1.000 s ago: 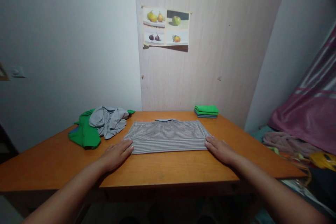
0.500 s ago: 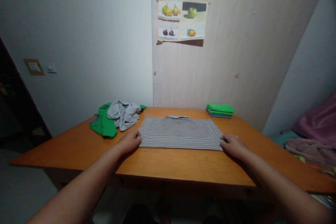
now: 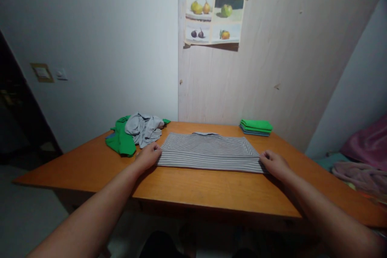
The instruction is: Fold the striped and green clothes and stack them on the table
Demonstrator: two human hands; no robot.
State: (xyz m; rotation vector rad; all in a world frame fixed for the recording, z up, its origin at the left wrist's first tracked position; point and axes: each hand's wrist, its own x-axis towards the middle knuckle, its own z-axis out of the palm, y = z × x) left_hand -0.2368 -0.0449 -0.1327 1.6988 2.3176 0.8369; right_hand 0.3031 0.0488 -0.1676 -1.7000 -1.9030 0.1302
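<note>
A grey-and-white striped shirt (image 3: 208,151) lies spread and folded over on the wooden table, its collar edge towards the wall. At its left side my left hand (image 3: 149,155) is closed, pinching the cloth near the front edge. My right hand (image 3: 273,163) grips the opposite side in the same way, fingers curled in. Between the two hands the front part of the shirt is stretched straight in a band. The fingertips are partly hidden in the fabric.
Rumpled green (image 3: 123,139) and grey clothes (image 3: 145,129) lie at the back left of the table (image 3: 196,187). A folded stack of green and blue-grey cloth (image 3: 256,127) sits at the back right. Fruit pictures (image 3: 214,20) hang on the wall. Pinkish fabric (image 3: 367,143) lies beyond the right edge.
Both hands have closed more tightly on the shirt's sides and risen slightly. The front band of the shirt is pulled a little wider. The camera view has shifted slightly.
</note>
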